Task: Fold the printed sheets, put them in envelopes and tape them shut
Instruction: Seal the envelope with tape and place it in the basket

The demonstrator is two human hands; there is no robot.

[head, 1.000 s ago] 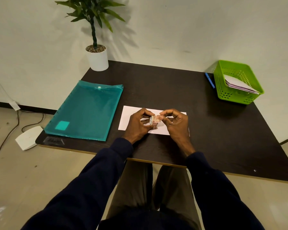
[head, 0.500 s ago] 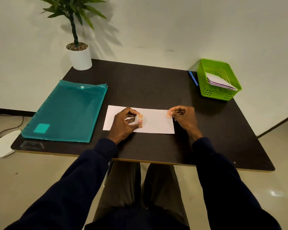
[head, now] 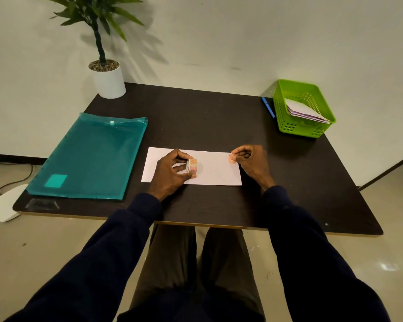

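Observation:
A white envelope [head: 215, 170] lies flat on the dark table [head: 207, 117] in front of me. My left hand [head: 172, 173] grips a small roll of patterned orange tape [head: 192, 166], held upright over the envelope's middle-left. My right hand [head: 251, 162] pinches a short torn piece of tape [head: 232, 158] between thumb and fingers at the envelope's upper right corner. The piece appears to touch the envelope's surface.
A teal plastic folder [head: 89, 156] lies at the left. A green basket [head: 286, 126] holding envelopes stands at the back right, with a blue pen [head: 268, 107] beside it. A potted plant [head: 107, 77] occupies the back left corner.
One second ago both hands were together on the tape roll. My right hand has pulled away to the right with a torn piece of tape; the left keeps the roll.

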